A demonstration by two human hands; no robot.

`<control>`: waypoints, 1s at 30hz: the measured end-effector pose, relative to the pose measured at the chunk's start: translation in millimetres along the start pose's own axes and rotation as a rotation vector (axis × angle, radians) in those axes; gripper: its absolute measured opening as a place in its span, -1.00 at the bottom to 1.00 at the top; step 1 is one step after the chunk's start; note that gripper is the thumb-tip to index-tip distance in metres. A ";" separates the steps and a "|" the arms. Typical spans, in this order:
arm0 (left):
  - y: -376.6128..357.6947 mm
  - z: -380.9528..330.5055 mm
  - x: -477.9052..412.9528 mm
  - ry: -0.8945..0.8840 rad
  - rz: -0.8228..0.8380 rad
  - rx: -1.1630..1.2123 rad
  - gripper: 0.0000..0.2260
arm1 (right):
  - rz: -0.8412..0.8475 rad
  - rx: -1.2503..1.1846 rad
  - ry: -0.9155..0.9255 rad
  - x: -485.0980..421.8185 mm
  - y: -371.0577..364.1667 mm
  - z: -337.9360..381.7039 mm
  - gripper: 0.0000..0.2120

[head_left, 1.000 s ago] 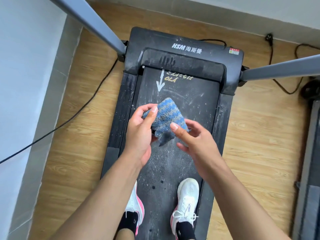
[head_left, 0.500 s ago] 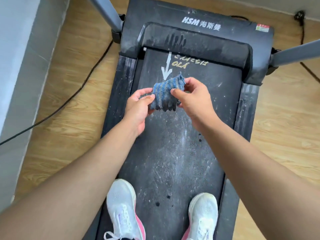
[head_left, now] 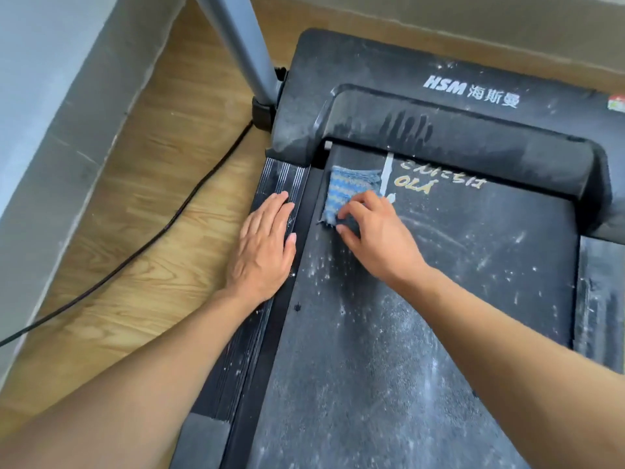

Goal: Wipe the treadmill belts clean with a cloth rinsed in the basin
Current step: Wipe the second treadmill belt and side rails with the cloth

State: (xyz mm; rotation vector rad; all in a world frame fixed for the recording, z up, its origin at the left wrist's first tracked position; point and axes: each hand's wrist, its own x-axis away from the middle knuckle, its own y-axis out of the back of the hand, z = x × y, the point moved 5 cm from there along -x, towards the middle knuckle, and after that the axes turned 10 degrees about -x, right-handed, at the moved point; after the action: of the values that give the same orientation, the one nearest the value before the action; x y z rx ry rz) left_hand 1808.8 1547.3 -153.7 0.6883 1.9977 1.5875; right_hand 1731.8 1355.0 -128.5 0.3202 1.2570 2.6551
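From my remote seat I look down on a black treadmill belt point(head_left: 406, 333) dusted all over with white specks and streaks. The cloth point(head_left: 348, 189), striped blue and grey, lies flat on the belt at its far left corner, just below the motor cover point(head_left: 372, 79) and touching the white arrow point(head_left: 386, 174) painted beside the yellow "OLÁ" lettering point(head_left: 414, 186). The right hand point(head_left: 375, 238) sits on the cloth's near edge, with its fingers bent and drawn together over that part of the fabric, gripping it and pressing it onto the belt; the far half of the cloth shows past the fingertips. The left hand point(head_left: 262, 247) rests palm down on the ribbed left side rail point(head_left: 280, 177), with its fingers straight and close together, holding nothing; its thumb lies along the rail's inner edge next to the belt. Both forearms reach in from the bottom of the view. A grey upright post point(head_left: 236, 42) rises from the treadmill's left front corner. On the wooden floor point(head_left: 152, 164) to the left, a black cable point(head_left: 176, 214) runs from the foot of the post along the grey wall point(head_left: 40, 79).
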 end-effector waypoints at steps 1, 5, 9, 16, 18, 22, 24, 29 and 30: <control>-1.1 1.1 1.7 -0.004 0.002 -0.010 -0.53 | -0.049 0.008 0.017 0.6 1.9 0.7 -0.83; -1.3 -0.3 -2.1 -0.003 0.001 -0.035 -0.51 | -0.160 0.082 0.100 -19.1 3.6 12.4 -0.65; 1.2 -1.8 -0.8 -0.020 -0.008 -0.075 -0.50 | 0.002 0.212 0.019 -36.1 -31.7 -0.5 -0.30; 0.3 -1.4 -1.7 -0.033 0.021 -0.115 -0.47 | -0.027 0.280 -0.015 -18.3 -53.1 1.3 -0.26; -0.4 -2.4 -1.7 -0.036 0.021 -0.109 -0.46 | -0.041 0.262 -0.006 9.7 -61.7 7.2 -0.27; -2.1 2.5 -0.3 -0.037 -0.006 -0.085 -0.46 | -0.055 0.263 0.037 77.7 -90.0 26.0 -0.21; -3.4 3.9 0.0 -0.043 -0.020 -0.062 -0.47 | -0.056 0.269 0.026 83.7 -94.7 26.0 -0.23; -7.4 4.7 0.5 -0.052 -0.010 -0.063 -0.47 | -0.103 0.253 -0.095 8.7 -70.0 7.9 -0.27; -7.6 4.9 0.5 -0.052 -0.007 -0.066 -0.47 | -0.101 0.245 -0.136 -12.3 -61.4 2.2 -0.27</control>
State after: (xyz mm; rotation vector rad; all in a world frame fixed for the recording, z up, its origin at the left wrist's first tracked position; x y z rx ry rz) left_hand 1811.0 1549.6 -162.2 0.6890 1.8993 1.6077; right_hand 1748.8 1391.8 -176.3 0.4509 1.5120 2.3556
